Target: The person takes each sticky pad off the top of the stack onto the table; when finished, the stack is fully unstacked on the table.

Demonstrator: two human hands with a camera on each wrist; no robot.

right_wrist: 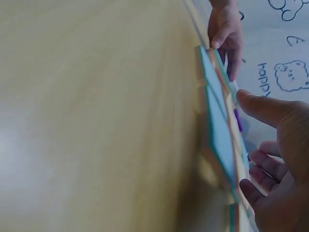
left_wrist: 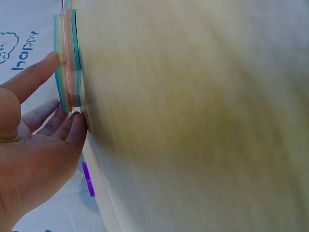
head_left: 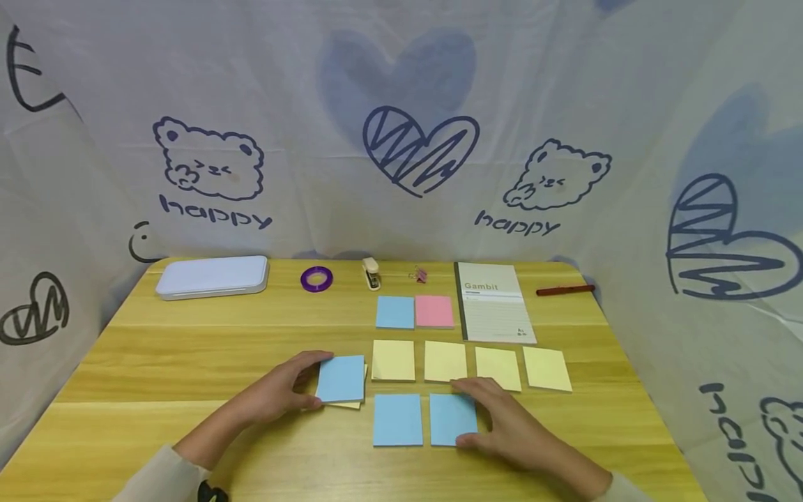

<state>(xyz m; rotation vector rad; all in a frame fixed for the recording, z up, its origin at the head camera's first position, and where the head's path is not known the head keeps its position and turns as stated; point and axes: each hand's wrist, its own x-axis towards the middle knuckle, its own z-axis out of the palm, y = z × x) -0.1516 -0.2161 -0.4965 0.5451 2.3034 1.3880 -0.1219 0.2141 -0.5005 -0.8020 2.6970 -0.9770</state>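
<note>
My left hand [head_left: 285,390] grips a blue-topped sticky note pad [head_left: 343,378] by its edges, thumb near the front corner, fingers behind. That pad overlaps a yellow-topped pad [head_left: 346,405], which peeks out below and to its right. In the left wrist view, striped pad edges [left_wrist: 65,72] sit between thumb and fingers. Farther right, my right hand [head_left: 508,425] spans another blue sticky note pad [head_left: 447,422], thumb at its front right corner and fingertips at its back edge. A third blue pad [head_left: 398,420] lies just left of it.
Several yellow pads [head_left: 393,360] form a row behind the blue ones. Behind them lie a blue pad [head_left: 395,312], a pink pad [head_left: 434,311] and a notebook [head_left: 498,307]. Along the back are a white case [head_left: 213,277], purple tape [head_left: 316,279], a stapler [head_left: 371,274], a pink clip [head_left: 419,275] and a red pen [head_left: 564,290].
</note>
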